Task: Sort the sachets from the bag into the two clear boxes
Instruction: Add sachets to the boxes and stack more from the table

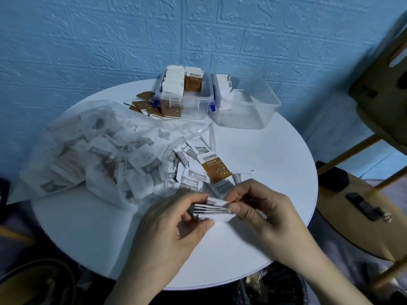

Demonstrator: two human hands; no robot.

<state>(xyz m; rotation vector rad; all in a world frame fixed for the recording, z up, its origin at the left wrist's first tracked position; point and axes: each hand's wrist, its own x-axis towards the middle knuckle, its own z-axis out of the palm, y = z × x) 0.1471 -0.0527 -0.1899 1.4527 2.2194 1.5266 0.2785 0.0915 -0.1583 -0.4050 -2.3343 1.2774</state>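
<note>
A small stack of white sachets (217,211) is held edge-up over the near part of the round white table (275,172). My left hand (176,227) grips the stack from the left, and my right hand (262,208) pinches its right end. A clear plastic bag (99,150) full of white sachets lies at the left, with loose ones spilling from its mouth. A brown sachet (214,168) lies on top of that spill. At the back stand two clear boxes: the left box (193,104) holds brown and white sachets, the right box (248,111) holds a few white ones.
Several brown sachets (145,105) lie on the table left of the boxes. A blue textured wall rises right behind the table. A wooden stool (383,89) and a guitar (361,219) stand to the right. Dark bags sit on the floor near the table's front edge.
</note>
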